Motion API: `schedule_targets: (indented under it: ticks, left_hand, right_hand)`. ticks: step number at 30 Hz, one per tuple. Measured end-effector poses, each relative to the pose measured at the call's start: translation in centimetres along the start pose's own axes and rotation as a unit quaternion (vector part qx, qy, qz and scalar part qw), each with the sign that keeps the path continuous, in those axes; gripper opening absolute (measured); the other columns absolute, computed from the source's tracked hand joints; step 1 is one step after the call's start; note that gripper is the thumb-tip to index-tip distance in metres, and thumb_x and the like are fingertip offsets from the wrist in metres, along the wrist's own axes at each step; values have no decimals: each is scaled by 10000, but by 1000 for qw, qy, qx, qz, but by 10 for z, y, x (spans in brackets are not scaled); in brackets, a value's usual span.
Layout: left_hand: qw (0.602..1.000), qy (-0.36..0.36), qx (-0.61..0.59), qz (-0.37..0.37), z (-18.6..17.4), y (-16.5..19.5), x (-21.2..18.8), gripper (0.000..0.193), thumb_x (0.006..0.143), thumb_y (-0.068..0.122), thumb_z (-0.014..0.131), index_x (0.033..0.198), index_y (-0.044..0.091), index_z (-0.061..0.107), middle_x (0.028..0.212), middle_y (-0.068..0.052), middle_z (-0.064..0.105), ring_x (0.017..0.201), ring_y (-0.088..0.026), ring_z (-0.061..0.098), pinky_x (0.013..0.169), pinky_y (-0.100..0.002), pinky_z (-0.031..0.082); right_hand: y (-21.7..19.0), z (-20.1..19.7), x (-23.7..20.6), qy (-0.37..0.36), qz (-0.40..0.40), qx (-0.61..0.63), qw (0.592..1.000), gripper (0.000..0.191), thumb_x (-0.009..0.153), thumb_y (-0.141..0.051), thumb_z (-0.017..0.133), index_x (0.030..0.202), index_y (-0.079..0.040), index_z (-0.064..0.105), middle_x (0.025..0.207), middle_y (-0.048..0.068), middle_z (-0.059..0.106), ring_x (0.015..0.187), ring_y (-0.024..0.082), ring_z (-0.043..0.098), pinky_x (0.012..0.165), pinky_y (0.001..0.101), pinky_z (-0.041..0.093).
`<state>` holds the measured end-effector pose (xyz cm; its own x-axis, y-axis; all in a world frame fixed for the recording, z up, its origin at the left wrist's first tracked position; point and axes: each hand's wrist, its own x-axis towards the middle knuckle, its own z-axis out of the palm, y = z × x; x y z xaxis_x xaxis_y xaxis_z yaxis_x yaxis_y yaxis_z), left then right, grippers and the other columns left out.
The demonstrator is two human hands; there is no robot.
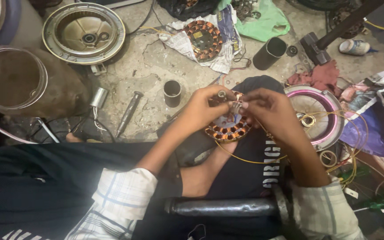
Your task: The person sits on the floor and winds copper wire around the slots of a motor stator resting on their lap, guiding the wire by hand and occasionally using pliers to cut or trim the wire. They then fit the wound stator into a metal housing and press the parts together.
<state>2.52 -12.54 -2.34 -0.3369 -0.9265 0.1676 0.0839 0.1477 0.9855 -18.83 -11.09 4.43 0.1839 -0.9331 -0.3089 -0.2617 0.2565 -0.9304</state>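
While my left hand (203,106) grips the round copper-wound motor stator (227,126) at centre frame and my right hand (267,109) pinches its thin yellow wire (245,160), I judge a hard tug could snap that wire or nick the coils.

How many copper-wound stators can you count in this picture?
2. One stator sits between the left hand and right hand; another lies on newspaper at the top. Clutter may hide more.
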Motion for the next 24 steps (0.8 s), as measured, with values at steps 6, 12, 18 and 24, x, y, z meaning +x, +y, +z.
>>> schedule_targets:
  ticks: [6, 12, 18, 24]
  left_hand:
    - [999, -33, 17, 31, -5, 0, -3, 189, 932, 64, 738, 1117, 24, 730, 1081, -60, 729, 995, -120, 688, 872, -300, 574]
    - [995, -59, -74, -42, -11, 2, -5, 288, 921, 27, 702, 1209, 13, 694, 1133, -51, 752, 1054, -121, 708, 914, -289, 594]
    - [984, -71, -150, -68, -15, 4, -8, 311, 939, -24, 669, 1249, -11, 659, 1146, -68, 751, 1090, -142, 719, 937, -290, 602]
    - [989, -52, -130, -47, -12, 12, -13, 364, 885, -76, 705, 1233, 0, 628, 1093, -75, 735, 1045, -149, 726, 900, -290, 616]
  right_hand:
    - [-2, -3, -14, 0, -38, 30, 999, 218, 941, -71, 676, 1132, 33, 686, 919, 63, 736, 763, 100, 673, 655, 225, 520]
    - [-16, 1, -15, -33, -83, 1, 996, 258, 924, -73, 664, 1177, -23, 677, 981, 14, 727, 826, 74, 671, 682, 219, 524]
    - [-35, 14, -8, 3, -194, -380, 905, 247, 844, -140, 775, 1075, -56, 748, 822, 127, 673, 692, 216, 663, 638, 338, 523]
    - [-38, 18, 4, -31, -197, -414, 888, 205, 853, -188, 750, 996, -42, 749, 800, 135, 696, 694, 236, 690, 635, 368, 529]
